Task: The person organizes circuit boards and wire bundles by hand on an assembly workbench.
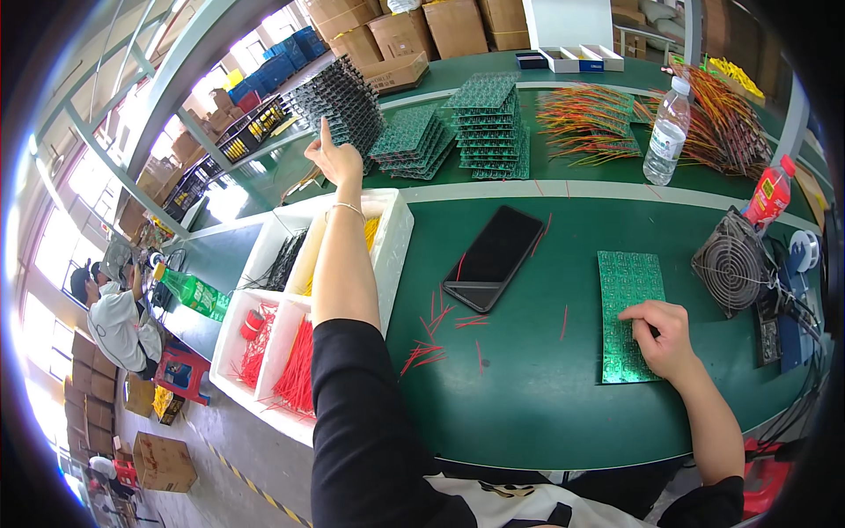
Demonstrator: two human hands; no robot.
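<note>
Right hand [664,341] on circuit panel [629,280], green worktop [528,414] beneath, cartons [456,31] beyond

Bright windows [56,253] glare at left, while curved edges darken to black.

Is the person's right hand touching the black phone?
No, the right hand is at the green circuit board, and the phone lies apart from it, farther left.
</note>
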